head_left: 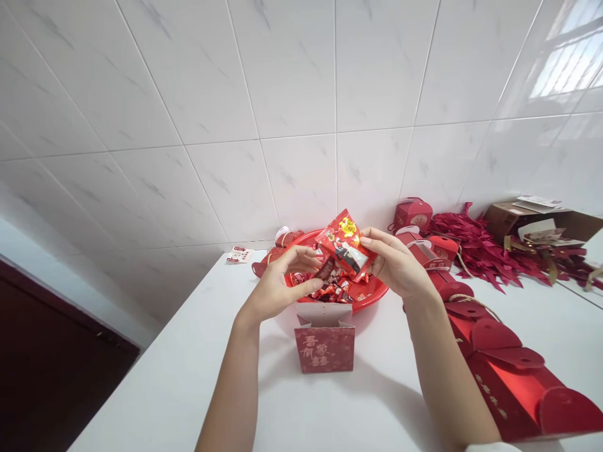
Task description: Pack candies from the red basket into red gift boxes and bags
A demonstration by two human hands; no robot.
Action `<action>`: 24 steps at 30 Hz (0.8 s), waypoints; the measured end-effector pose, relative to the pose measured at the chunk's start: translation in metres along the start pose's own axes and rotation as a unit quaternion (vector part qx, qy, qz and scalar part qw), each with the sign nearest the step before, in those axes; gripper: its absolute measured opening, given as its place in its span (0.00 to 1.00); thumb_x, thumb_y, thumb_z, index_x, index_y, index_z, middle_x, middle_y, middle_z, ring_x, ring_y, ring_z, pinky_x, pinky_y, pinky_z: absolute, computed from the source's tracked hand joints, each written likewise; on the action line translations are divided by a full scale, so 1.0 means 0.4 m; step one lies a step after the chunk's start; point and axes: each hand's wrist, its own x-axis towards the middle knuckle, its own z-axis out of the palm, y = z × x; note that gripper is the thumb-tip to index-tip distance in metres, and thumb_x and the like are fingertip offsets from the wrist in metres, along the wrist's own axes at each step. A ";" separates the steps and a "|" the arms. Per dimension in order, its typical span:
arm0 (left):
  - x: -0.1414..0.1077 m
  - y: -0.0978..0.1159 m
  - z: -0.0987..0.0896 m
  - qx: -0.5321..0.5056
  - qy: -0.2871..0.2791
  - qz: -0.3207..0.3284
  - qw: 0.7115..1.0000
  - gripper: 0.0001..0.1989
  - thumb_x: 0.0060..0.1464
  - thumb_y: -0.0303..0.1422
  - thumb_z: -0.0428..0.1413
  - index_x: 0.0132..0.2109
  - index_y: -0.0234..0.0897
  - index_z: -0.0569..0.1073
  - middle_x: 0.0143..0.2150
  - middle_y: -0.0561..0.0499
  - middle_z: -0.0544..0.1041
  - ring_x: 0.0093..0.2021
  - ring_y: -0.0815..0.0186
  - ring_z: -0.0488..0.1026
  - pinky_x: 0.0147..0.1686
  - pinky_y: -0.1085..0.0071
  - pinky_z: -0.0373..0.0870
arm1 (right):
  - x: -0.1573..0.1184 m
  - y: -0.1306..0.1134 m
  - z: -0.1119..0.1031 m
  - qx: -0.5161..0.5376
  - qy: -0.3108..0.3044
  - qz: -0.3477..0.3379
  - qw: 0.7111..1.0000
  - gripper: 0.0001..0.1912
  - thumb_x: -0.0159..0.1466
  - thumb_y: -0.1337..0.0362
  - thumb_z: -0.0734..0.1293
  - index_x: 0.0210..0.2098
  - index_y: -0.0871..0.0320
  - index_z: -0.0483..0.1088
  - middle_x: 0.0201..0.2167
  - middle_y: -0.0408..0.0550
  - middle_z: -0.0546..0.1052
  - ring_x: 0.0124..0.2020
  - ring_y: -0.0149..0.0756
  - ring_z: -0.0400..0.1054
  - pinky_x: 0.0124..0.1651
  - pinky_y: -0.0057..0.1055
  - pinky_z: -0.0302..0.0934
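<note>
Red foil candy pouch (346,245) is held up between both hands, over a red plastic basin (372,295) of wrapped sweets (330,292) on the white tabletop (188,376), with an open red gift box (325,339) just in front. Its long axis slants from upper left to lower right. The right hand (396,263) is the nearer, its grip pinching the pouch's right edge between thumb and fingers. The left hand (277,285) reaches its lower left edge, fingers pressed together around a dark wrapped piece (325,270); whether that grip holds the pouch or only the piece cannot be told.
</note>
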 end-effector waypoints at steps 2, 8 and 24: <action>-0.011 0.015 -0.023 0.049 -0.057 0.002 0.997 0.12 0.48 0.38 0.66 0.39 0.40 0.77 0.48 0.47 0.79 0.50 0.57 0.75 0.51 0.62 0.72 | -0.012 -0.009 -0.004 -0.026 0.000 0.009 1.000 0.16 0.56 0.53 0.73 0.33 0.56 0.67 0.30 0.44 0.70 0.28 0.30 0.66 0.29 0.28 0.70; -0.027 0.031 -0.060 0.132 -0.228 -0.044 0.964 0.07 0.53 0.40 0.61 0.35 0.44 0.82 0.48 0.49 0.81 0.50 0.57 0.76 0.50 0.66 0.69 | -0.045 -0.019 0.003 -0.106 -0.041 0.007 0.993 0.14 0.61 0.52 0.70 0.36 0.55 0.67 0.30 0.43 0.68 0.32 0.32 0.65 0.32 0.28 0.67; -0.026 -0.007 -0.038 0.097 -0.199 -0.082 0.972 0.08 0.47 0.35 0.63 0.37 0.41 0.81 0.37 0.49 0.83 0.39 0.56 0.79 0.35 0.71 0.73 | -0.043 0.003 0.043 -0.234 -0.074 -0.028 0.969 0.14 0.65 0.50 0.66 0.34 0.54 0.65 0.31 0.42 0.67 0.32 0.32 0.61 0.34 0.29 0.61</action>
